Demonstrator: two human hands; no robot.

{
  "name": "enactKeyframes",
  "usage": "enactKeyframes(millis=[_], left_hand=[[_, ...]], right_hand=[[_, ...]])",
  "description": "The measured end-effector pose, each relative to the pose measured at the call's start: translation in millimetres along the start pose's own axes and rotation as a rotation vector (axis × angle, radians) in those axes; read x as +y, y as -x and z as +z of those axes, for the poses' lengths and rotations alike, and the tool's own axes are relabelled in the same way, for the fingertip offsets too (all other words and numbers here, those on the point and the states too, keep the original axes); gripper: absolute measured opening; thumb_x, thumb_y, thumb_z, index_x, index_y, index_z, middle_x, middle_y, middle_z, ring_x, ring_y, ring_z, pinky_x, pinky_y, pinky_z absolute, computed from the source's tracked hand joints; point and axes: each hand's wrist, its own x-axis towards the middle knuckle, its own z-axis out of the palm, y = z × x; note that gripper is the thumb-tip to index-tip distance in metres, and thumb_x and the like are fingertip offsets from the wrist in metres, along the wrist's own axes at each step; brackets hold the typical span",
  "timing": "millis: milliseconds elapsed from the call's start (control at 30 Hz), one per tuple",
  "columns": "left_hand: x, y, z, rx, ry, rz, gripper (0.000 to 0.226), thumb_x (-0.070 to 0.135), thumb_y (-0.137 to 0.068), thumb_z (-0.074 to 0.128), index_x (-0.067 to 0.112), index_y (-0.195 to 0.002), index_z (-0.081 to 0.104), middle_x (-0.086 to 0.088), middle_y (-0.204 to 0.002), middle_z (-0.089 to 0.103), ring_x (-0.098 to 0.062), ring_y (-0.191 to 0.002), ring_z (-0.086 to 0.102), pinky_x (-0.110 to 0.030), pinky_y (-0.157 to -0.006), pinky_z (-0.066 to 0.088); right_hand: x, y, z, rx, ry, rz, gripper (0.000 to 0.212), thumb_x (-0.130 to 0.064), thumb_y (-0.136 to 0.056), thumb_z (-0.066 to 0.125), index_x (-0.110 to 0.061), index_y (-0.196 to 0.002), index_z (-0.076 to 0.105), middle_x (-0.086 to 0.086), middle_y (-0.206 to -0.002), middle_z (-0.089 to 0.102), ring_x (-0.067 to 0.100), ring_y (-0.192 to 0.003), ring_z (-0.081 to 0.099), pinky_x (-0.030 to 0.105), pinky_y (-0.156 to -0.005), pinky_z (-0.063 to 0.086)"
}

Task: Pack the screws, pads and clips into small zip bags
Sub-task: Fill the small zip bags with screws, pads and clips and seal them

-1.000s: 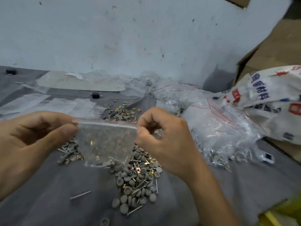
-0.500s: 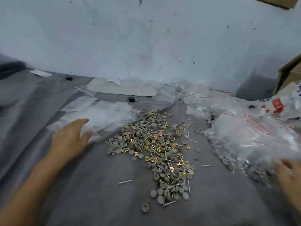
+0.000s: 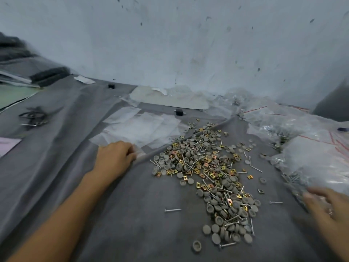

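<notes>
A loose heap of grey round pads, brass clips and long screws lies on the grey cloth in the middle. Flat empty zip bags are spread to the heap's left. My left hand rests on their near edge, fingers curled down onto the corner of one empty zip bag. My right hand is blurred at the right edge, fingers apart and holding nothing, beside a pile of filled zip bags.
A single screw and a stray pad lie apart from the heap at the front. Small black blocks sit near the white wall behind. Dark straps and a pink sheet lie at the far left.
The bag both hands held a second ago is out of my hands. My left hand moved left onto the empty bags and curled its fingers. My right hand went to the filled-bag pile.
</notes>
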Motion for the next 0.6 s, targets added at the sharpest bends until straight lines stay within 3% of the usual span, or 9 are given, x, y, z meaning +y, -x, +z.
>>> enactKeyframes(millis=[67,133,200,300,367,467,533,600], left_hand=[[-1.6,2.9,-2.6,0.008,-0.04,0.003,0.015,0.045,-0.092,0.06,0.032,-0.089,0.067,0.007,-0.101,0.068,-0.023,-0.103,0.063,-0.039,-0.082,0.035],[-6.6,5.7,-8.1,-0.065,-0.036,0.003,0.015,0.05,-0.091,0.063,0.037,-0.095,0.067,0.009,-0.104,0.065,-0.02,-0.107,0.062,-0.039,-0.09,0.041],[-9.9,10.2,-12.9,-0.133,0.013,0.012,0.014,0.046,-0.092,0.064,0.034,-0.097,0.068,0.006,-0.105,0.065,-0.021,-0.105,0.063,-0.039,-0.089,0.048],[-8.6,16.7,-20.0,-0.102,0.003,-0.009,0.015,0.034,-0.099,0.057,0.026,-0.095,0.069,0.0,-0.107,0.069,-0.027,-0.101,0.063,-0.04,-0.085,0.05],[-2.6,21.4,-26.5,-0.076,0.05,-0.023,0.016,0.029,-0.099,0.056,0.023,-0.093,0.069,0.0,-0.104,0.071,-0.027,-0.099,0.064,-0.04,-0.085,0.05],[19.7,34.6,-37.6,-0.08,0.284,-0.059,0.008,0.028,-0.091,0.065,0.028,-0.085,0.069,0.014,-0.088,0.071,-0.011,-0.086,0.066,-0.031,-0.081,0.05],[42.7,51.0,-37.5,-0.161,0.408,-0.021,0.008,0.023,-0.085,0.07,0.027,-0.082,0.064,0.014,-0.08,0.069,0.0,-0.075,0.062,-0.025,-0.074,0.048],[63.3,67.6,-35.1,-0.226,0.522,0.054,0.018,0.016,-0.083,0.073,0.027,-0.085,0.059,0.009,-0.076,0.066,0.0,-0.064,0.057,-0.022,-0.065,0.045]], right_hand=[[-55.5,-3.8,7.4,-0.063,-0.069,-0.116,0.018,-0.056,-0.089,0.055,-0.045,-0.099,0.064,-0.004,-0.1,0.071,0.025,-0.095,0.067,0.038,-0.087,0.052],[-95.8,-8.1,24.6,-0.135,-0.177,-0.222,0.024,-0.053,-0.087,0.056,-0.038,-0.101,0.069,-0.016,-0.1,0.071,0.011,-0.093,0.067,0.037,-0.083,0.052],[-126.0,-12.4,43.8,-0.219,-0.249,-0.29,0.018,-0.048,-0.091,0.059,-0.039,-0.102,0.069,-0.026,-0.092,0.069,-0.002,-0.087,0.066,0.028,-0.075,0.051],[-162.6,-11.4,73.0,-0.312,-0.36,-0.365,0.01,-0.038,-0.095,0.061,-0.038,-0.099,0.069,-0.028,-0.084,0.066,-0.003,-0.078,0.063,0.012,-0.063,0.043],[-172.3,-3.3,91.7,-0.358,-0.46,-0.36,0.009,-0.032,-0.096,0.063,-0.039,-0.096,0.069,-0.026,-0.083,0.066,0.001,-0.073,0.062,0.012,-0.06,0.043],[-178.4,17.4,113.8,-0.466,-0.539,-0.378,0.016,-0.028,-0.099,0.061,-0.041,-0.104,0.069,-0.017,-0.085,0.067,0.006,-0.069,0.061,0.017,-0.057,0.045],[-182.5,31.5,123.1,-0.511,-0.551,-0.46,0.023,-0.025,-0.101,0.058,-0.039,-0.117,0.068,-0.016,-0.091,0.066,0.009,-0.075,0.062,0.021,-0.063,0.048],[-188.7,39.0,126.4,-0.533,-0.523,-0.553,0.031,-0.026,-0.102,0.052,-0.037,-0.128,0.064,-0.017,-0.103,0.064,0.006,-0.091,0.062,0.025,-0.08,0.05]])
